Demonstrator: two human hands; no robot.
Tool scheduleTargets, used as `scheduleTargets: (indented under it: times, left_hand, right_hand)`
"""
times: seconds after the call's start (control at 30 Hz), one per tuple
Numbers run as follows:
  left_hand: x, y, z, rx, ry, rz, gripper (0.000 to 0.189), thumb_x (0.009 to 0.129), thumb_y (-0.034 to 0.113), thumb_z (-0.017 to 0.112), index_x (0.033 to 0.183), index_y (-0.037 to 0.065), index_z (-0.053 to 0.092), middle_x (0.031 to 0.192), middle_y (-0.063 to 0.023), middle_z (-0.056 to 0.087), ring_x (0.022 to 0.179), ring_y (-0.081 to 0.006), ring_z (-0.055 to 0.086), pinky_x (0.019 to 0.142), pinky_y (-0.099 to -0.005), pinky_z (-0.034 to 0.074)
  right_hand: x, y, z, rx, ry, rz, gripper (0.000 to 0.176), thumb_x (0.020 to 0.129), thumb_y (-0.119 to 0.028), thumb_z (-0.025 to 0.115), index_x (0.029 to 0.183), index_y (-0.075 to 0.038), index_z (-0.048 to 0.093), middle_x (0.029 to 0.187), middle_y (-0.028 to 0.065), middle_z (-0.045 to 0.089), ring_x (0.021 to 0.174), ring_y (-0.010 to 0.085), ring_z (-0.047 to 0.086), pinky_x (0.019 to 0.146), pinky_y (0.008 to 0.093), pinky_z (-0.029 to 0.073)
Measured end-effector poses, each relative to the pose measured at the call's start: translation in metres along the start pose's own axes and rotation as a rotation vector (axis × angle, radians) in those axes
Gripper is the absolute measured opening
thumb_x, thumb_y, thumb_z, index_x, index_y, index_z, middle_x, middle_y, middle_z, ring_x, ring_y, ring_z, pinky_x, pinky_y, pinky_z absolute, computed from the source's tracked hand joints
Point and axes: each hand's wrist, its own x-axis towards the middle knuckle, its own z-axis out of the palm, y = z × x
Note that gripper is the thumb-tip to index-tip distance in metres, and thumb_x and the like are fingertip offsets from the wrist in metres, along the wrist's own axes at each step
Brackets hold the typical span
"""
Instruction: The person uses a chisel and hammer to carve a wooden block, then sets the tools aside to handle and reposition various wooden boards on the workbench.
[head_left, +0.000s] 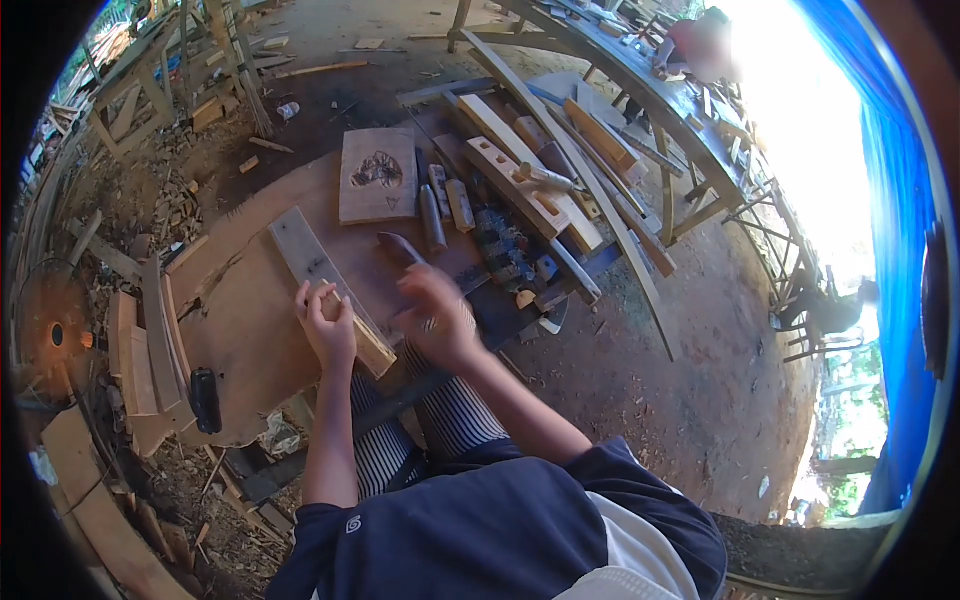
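Note:
My left hand (pixel 328 325) is over the near part of a long wooden board (pixel 305 248), its fingers curled up; whether something small is between them I cannot make out. My right hand (pixel 440 315) is raised to the right of the board, blurred by motion. Just beyond it lies a dark curved tool handle (pixel 400 248). A flat wooden piece with a dark carved pattern (pixel 378 177) rests on the brown work surface (pixel 235 300). Beside that piece are a cylindrical tool (pixel 432 218) and small wooden blocks (pixel 459 205).
Several long planks and mortised timbers (pixel 500 178) are piled at the upper right, with a mallet (pixel 545 178) on them. A black object (pixel 205 400) sits at the left edge. A fan (pixel 57 335) stands far left. Another person (pixel 697 45) is at a long bench (pixel 640 85).

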Motion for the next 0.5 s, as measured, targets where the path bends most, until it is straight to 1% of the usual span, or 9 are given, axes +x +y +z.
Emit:
scheduleTargets:
  times: [0.03,0.07,0.1,0.2,0.27,0.33,0.4,0.43,0.5]
  left_hand:
    - [-0.001,0.001,0.000,0.005,-0.005,-0.007,0.024,0.080,0.005,0.069,0.104,0.007,0.064,0.142,-0.0160,0.037,0.127,-0.0358,0.043,0.104,-0.0433,0.041]
    - [-0.002,0.008,-0.002,0.013,-0.004,-0.014,0.022,0.081,0.004,0.068,0.102,0.007,0.064,0.141,-0.0162,0.037,0.127,-0.0357,0.044,0.103,-0.0434,0.041]
    - [-0.003,0.007,-0.003,0.017,-0.007,-0.016,0.022,0.081,0.004,0.068,0.102,0.007,0.064,0.141,-0.0162,0.037,0.127,-0.0357,0.044,0.103,-0.0434,0.041]
    - [-0.001,0.003,0.001,-0.003,0.008,0.000,0.023,0.080,0.005,0.069,0.102,0.007,0.064,0.142,-0.0166,0.037,0.127,-0.0360,0.043,0.103,-0.0438,0.041]
    - [0.000,0.002,0.002,0.001,0.006,-0.008,0.024,0.079,0.004,0.068,0.102,0.008,0.064,0.141,-0.0181,0.036,0.128,-0.0374,0.043,0.103,-0.0443,0.040]
    - [0.001,0.002,0.004,0.028,0.012,0.001,0.024,0.078,0.004,0.067,0.102,0.008,0.064,0.141,-0.0190,0.035,0.127,-0.0383,0.042,0.103,-0.0447,0.039]
    - [0.001,-0.001,0.006,0.051,0.006,0.031,0.023,0.078,0.003,0.064,0.101,0.008,0.065,0.140,-0.0215,0.034,0.128,-0.0405,0.042,0.103,-0.0451,0.038]
    - [0.001,-0.002,0.004,0.061,0.013,0.027,0.023,0.078,0.003,0.064,0.101,0.008,0.065,0.140,-0.0215,0.034,0.128,-0.0405,0.042,0.103,-0.0451,0.038]
    - [0.001,-0.001,0.004,0.049,-0.016,0.028,0.023,0.078,0.003,0.064,0.101,0.008,0.065,0.140,-0.0225,0.033,0.129,-0.0407,0.040,0.104,-0.0450,0.038]
  right_hand:
    - [0.013,-0.009,-0.032,0.118,0.133,0.061,0.059,0.076,-0.002,0.071,0.131,-0.004,0.049,0.143,0.0162,0.041,0.124,0.0249,0.050,0.089,0.0350,0.053]
    - [0.027,-0.052,-0.068,0.336,0.267,0.261,0.063,0.076,0.007,0.064,0.136,-0.005,0.047,0.141,0.0146,0.043,0.118,0.0235,0.054,0.082,0.0312,0.054]
    - [0.038,-0.064,-0.095,0.551,0.456,0.116,0.071,0.073,0.013,0.063,0.138,-0.008,0.045,0.141,0.0147,0.042,0.117,0.0236,0.054,0.074,0.0284,0.056]
    - [0.058,-0.130,-0.143,0.623,0.620,-0.080,0.080,0.071,0.014,0.061,0.144,-0.011,0.039,0.142,0.0127,0.041,0.117,0.0255,0.054,0.079,0.0320,0.055]
    - [0.064,-0.134,-0.144,0.618,0.527,-0.196,0.081,0.072,0.011,0.060,0.146,-0.011,0.035,0.143,0.0119,0.040,0.120,0.0259,0.053,0.088,0.0350,0.051]
    - [0.057,-0.077,-0.128,0.405,0.085,0.048,0.083,0.073,0.007,0.063,0.148,-0.012,0.032,0.146,0.0129,0.039,0.125,0.0263,0.050,0.098,0.0368,0.045]
    - [0.034,-0.052,-0.058,0.511,-0.155,0.247,0.079,0.074,0.001,0.065,0.146,-0.008,0.034,0.147,0.0136,0.039,0.130,0.0250,0.045,0.101,0.0369,0.042]
    - [0.019,-0.047,-0.030,0.130,-0.284,0.130,0.085,0.074,-0.008,0.071,0.147,-0.005,0.029,0.149,0.0175,0.035,0.138,0.0305,0.036,0.108,0.0409,0.036]
    - [-0.006,-0.036,0.012,-0.072,-0.391,0.066,0.097,0.070,-0.013,0.076,0.149,-0.004,0.020,0.151,0.0231,0.029,0.143,0.0371,0.027,0.115,0.0464,0.027]
